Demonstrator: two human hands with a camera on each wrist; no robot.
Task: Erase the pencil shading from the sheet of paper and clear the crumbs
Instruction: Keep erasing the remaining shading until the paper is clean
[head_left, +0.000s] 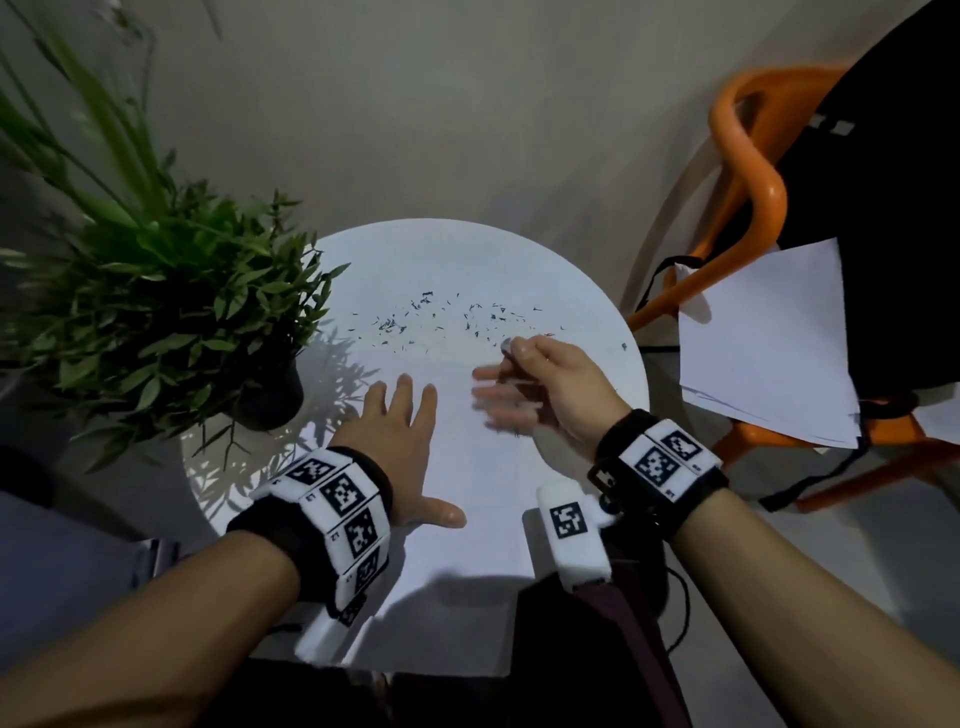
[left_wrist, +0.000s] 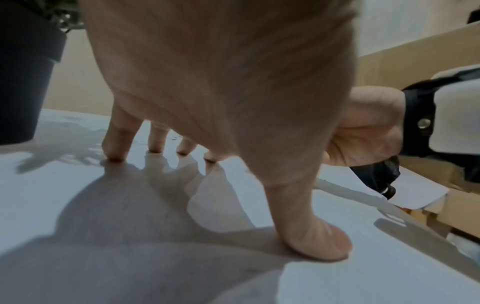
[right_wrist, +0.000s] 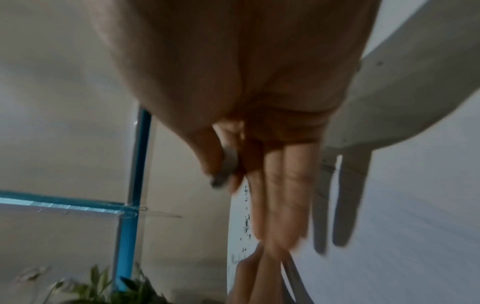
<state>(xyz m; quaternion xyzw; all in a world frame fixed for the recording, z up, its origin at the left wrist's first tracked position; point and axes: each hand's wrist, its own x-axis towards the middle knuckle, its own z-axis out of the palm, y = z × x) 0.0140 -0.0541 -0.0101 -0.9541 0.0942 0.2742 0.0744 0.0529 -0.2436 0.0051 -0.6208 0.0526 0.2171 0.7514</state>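
We see a smooth white sheet of paper (head_left: 457, 467) lying flat on the round white worktop (head_left: 597, 332), with dark, thin crumbs (head_left: 441, 317) scattered just beyond the sheet's far edge. Our left hand (head_left: 400, 441) presses the sheet with fingers spread wide. Our right hand (head_left: 540, 384), blurred above the sheet's right edge, pinches a small grey eraser (right_wrist: 228, 162) between thumb and forefinger, other fingers extended.
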